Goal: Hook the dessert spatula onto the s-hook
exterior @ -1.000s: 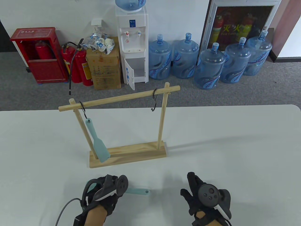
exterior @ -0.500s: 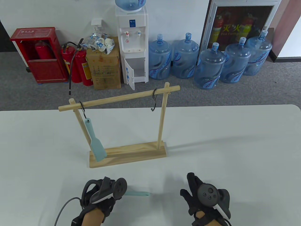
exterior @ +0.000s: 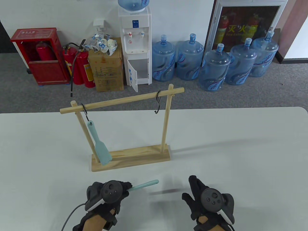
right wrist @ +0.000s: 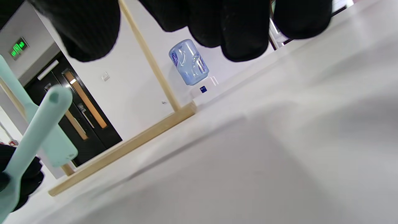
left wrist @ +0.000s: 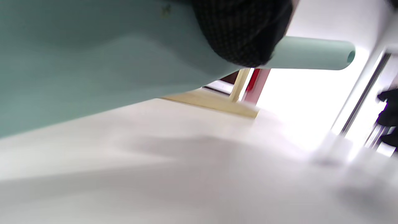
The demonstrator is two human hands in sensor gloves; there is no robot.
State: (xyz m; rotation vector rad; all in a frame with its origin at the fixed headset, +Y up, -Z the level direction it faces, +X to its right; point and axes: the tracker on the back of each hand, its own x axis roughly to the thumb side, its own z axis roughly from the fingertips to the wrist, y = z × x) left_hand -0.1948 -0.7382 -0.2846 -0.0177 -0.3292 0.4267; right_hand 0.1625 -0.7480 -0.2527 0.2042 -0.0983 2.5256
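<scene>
Gripping the pale teal silicone dessert spatula (exterior: pixel 145 184) by its blade end, the left hand (exterior: pixel 108 196) hovers low over the white bench (exterior: pixel 240 149), handle pointing right toward the free black wire s-hook (exterior: pixel 157 103). Right hand (exterior: pixel 209 199) rests nearby, fingers loosely spread, holding nothing.

Left wrist view: gloved fingers (left wrist: pixel 245 31) clamp the spatula's neck.

Right wrist view: fingers (right wrist: pixel 245 28) hang free.

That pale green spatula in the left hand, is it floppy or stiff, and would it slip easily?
The spatula sticks out straight from the left hand without drooping, so it is probably fairly stiff. It looks thin and likely light. Its matte surface suggests silicone, so it probably grips well against the glove.
</scene>
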